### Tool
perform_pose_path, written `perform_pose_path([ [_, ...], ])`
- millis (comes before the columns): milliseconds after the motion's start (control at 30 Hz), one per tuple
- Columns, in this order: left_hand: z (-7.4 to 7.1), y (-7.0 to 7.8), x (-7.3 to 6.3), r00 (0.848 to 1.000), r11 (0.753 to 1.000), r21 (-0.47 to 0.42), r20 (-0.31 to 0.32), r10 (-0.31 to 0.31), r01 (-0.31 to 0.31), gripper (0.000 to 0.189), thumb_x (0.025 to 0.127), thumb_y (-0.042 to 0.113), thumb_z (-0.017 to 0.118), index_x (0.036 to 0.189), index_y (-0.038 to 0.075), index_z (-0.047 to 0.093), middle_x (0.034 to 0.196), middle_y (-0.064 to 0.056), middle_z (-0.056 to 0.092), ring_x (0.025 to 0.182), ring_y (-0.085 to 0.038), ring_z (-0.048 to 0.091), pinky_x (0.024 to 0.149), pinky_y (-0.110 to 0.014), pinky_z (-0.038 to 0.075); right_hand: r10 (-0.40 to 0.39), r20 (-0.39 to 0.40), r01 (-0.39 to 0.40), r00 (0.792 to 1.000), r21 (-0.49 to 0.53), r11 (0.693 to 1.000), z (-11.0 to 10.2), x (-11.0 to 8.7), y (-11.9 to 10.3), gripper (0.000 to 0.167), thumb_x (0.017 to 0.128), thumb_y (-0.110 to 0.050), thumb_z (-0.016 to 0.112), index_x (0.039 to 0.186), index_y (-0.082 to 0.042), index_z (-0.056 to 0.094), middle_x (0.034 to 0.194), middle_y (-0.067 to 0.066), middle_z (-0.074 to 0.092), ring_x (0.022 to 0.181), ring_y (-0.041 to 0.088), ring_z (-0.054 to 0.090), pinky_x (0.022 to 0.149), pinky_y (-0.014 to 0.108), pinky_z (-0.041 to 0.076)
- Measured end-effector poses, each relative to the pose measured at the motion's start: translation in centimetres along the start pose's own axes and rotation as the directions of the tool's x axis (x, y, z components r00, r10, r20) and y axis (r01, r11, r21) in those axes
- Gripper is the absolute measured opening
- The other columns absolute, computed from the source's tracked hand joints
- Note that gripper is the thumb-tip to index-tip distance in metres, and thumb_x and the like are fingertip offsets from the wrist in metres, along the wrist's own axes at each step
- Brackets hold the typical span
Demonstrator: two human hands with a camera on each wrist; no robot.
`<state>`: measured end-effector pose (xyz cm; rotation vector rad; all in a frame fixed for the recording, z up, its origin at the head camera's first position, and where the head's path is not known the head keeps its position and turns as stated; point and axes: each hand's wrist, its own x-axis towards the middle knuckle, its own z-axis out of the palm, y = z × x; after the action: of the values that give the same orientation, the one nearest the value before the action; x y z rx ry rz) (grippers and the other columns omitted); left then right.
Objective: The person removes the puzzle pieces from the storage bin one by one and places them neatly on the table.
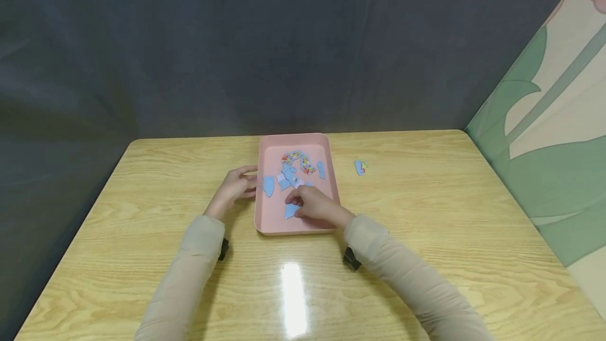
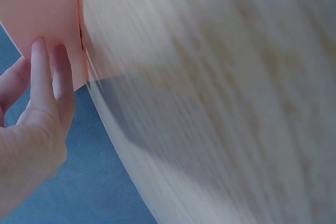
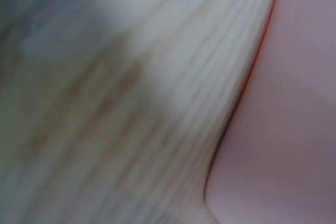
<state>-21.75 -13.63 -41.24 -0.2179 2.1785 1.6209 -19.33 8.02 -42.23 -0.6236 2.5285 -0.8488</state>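
Observation:
A pink tray stands on the table and holds several light blue jigsaw puzzle pieces, some with a multicoloured patchwork print. My left hand is at the tray's left side. In the left wrist view, the left hand's fairly straight fingers rest against the tray wall. My right hand reaches over the tray's near right part, its fingers curled. Thumb and fingers are at the edges of a light blue puzzle piece, partly hidden by the hand. The right wrist view shows only the tray's outer wall, without the hand.
One loose puzzle piece, blue with a coloured print, lies on the wooden table right of the tray. Dark cloth hangs behind the table. A floral-patterned surface borders it on the right.

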Motion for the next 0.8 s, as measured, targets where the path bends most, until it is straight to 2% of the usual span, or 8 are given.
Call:
perform_pose_path([
  [167,-0.1,-0.1,0.0,1.0,1.0,-0.004,-0.003,-0.005,0.005,0.05,0.098,0.006,0.048,0.147,0.01,0.037,0.144,-0.019,0.047,0.125,-0.032,0.054,0.097,-0.033,0.054,-0.039,-0.006,0.039,0.999,-0.013,0.999,0.1,0.1,0.1,0.026,0.075,0.003,0.075,0.098,-0.004,0.064,0.087,0.005,0.062,0.082,0.012,0.052,0.075,0.02,0.048],
  [300,-0.1,-0.1,0.0,1.0,1.0,-0.001,-0.003,-0.001,0.001,0.05,0.098,0.006,0.048,0.147,0.01,0.037,0.144,-0.019,0.047,0.125,-0.032,0.054,0.093,-0.03,0.055,-0.031,-0.023,0.032,0.999,0.017,0.999,0.1,-0.1,0.1,0.025,0.075,0.004,0.074,0.093,-0.006,0.061,0.081,0.002,0.056,0.078,0.011,0.049,0.07,0.017,0.043],
  [533,0.0,-0.2,-0.1,1.0,1.0,0.002,0.006,0.006,-0.006,0.051,0.098,0.006,0.049,0.147,0.01,0.036,0.145,-0.02,0.046,0.126,-0.033,0.053,0.097,-0.033,0.054,-0.018,-0.062,0.025,0.998,0.127,0.992,-0.4,-0.5,0.3,0.017,0.081,0.005,0.064,0.095,-0.004,0.065,0.086,0.008,0.064,0.079,0.011,0.053,0.071,0.017,0.046],
  [667,-0.1,-0.2,-0.1,1.0,1.0,-0.002,0.013,0.004,-0.004,0.052,0.098,0.006,0.049,0.147,0.009,0.035,0.145,-0.02,0.045,0.127,-0.033,0.052,0.098,-0.034,0.053,0.007,-0.103,0.019,0.995,0.249,0.968,-1.3,-0.6,0.5,0.02,0.084,0.001,0.065,0.104,0.0,0.068,0.089,0.009,0.065,0.074,0.011,0.055,0.062,0.019,0.048],
  [800,-0.1,-0.1,-0.2,1.0,1.0,-0.004,0.015,0.01,-0.01,0.052,0.098,0.006,0.049,0.147,0.009,0.035,0.145,-0.02,0.045,0.126,-0.033,0.053,0.096,-0.033,0.054,0.055,-0.17,0.017,0.984,0.396,0.918,-2.7,-0.6,1.0,0.026,0.087,-0.003,0.063,0.113,0.001,0.066,0.096,0.012,0.064,0.079,0.012,0.056,0.063,0.021,0.05],
])
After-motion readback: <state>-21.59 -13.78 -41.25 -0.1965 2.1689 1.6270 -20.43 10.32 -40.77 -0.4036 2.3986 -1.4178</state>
